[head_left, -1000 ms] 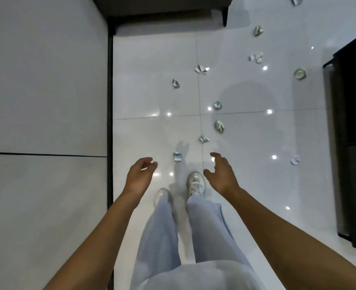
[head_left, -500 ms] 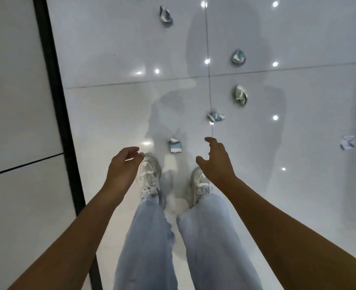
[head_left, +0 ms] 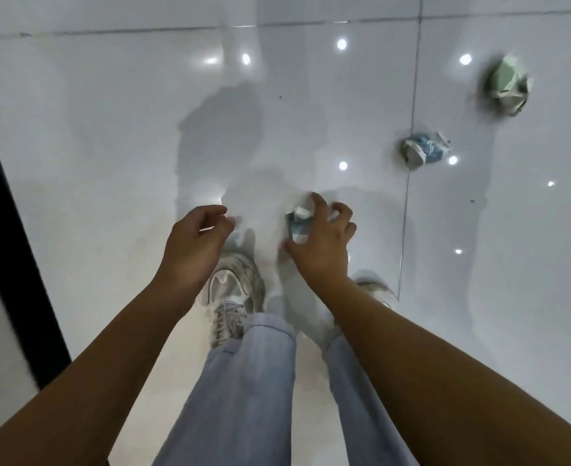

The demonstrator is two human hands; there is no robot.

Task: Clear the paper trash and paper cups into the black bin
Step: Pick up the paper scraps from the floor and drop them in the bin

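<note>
Paper trash lies scattered on the glossy white tile floor (head_left: 109,146) below me. The nearest piece, a crumpled blue-and-white paper wad (head_left: 297,224), sits just ahead of my feet, and my right hand (head_left: 321,243) is over it: index finger curved round its far side, thumb at its near side, the other fingers arched above. Motion blur keeps me from telling whether the wad is lifted or on the tile. My left hand (head_left: 193,250) hangs beside it, well apart from the wad, fingers loosely curled and holding nothing.

Further out to my right, a second blue-and-white wad (head_left: 423,153) rests just right of a grout line. Beyond it, nearer the right edge, lies a green-and-white crumpled ball (head_left: 507,87), blurred at its outline.

My left shoe (head_left: 233,290), pale with laces, stands directly under the left hand; my right shoe (head_left: 375,289) shows only partly behind the right forearm. Light blue trouser legs (head_left: 244,381) fill the lower middle. A black strip (head_left: 12,257) runs diagonally along the left edge of the floor. Small round light reflections dot the tiles, and my shadow falls ahead of the hands.
</note>
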